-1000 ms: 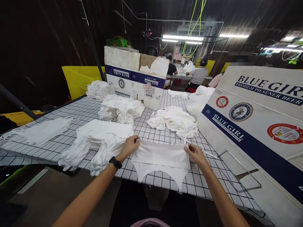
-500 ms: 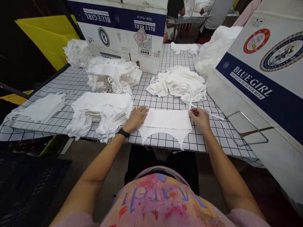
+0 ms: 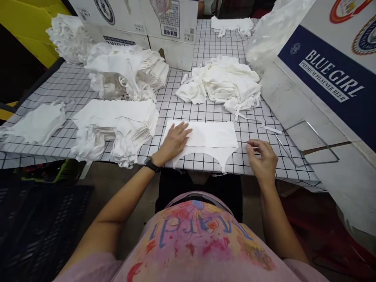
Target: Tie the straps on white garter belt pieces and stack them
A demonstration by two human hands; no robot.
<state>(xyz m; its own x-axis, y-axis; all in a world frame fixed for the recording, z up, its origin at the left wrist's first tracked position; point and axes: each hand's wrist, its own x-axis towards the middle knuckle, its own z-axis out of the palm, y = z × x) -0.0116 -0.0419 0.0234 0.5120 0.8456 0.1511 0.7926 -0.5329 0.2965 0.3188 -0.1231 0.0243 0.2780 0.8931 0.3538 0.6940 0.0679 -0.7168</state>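
Note:
A white strappy camisole (image 3: 210, 135) lies folded flat on the checked tablecloth, its straps and curved neckline toward the table's near edge. My left hand (image 3: 176, 140) rests palm down on its left end, fingers stretched out. To the right of the camisole, and apart from it, my right hand (image 3: 262, 158) hovers with loosely bent fingers and nothing visible in them. Close by on the left is a neat stack of folded camisoles (image 3: 117, 117), straps hanging forward. Beyond the flat camisole sits a loose heap of white garments (image 3: 225, 84).
Further stacks of white garments (image 3: 129, 68) stand at the back left, before a white carton (image 3: 173, 53). One small pile (image 3: 38, 121) lies far left. At right a large carton (image 3: 305, 98) leans beside a bent metal wire frame (image 3: 311, 143). Behind is a plastic bag (image 3: 273, 33).
My right hand has let go of the camisole's right far corner and drawn back to the right. My left hand has slid further onto the cloth. The view has tilted down.

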